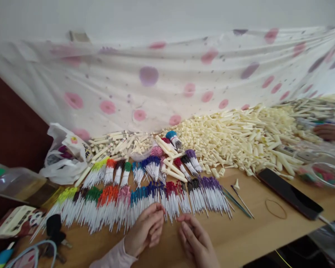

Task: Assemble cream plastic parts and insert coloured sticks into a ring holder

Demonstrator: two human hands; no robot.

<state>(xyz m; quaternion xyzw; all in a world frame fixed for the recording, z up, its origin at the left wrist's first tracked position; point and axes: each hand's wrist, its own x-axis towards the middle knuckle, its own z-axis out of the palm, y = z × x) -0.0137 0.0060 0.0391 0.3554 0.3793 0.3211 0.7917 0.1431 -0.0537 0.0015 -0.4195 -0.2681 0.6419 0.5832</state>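
My left hand (148, 226) is over the front of the table, fingers curled in and fingertips close to the thumb. Just to its right, my right hand (195, 240) is curled the same way, its fingertips pointing toward the left one. A small gap separates them, and whatever they may pinch is too small to see. Directly beyond both hands lies a row of thin white sticks with coloured tips, like pen refills (173, 204), sorted by colour. Behind this row stand tied bundles (155, 167) of the same sticks.
Cream plastic tubes (240, 137) are heaped along the back. On the right are a black phone (290, 193), a rubber band (276, 209) and another person's hand (331, 132). Leftward are a plastic bag (64, 152), a bottle (16, 182) and keys (56, 238).
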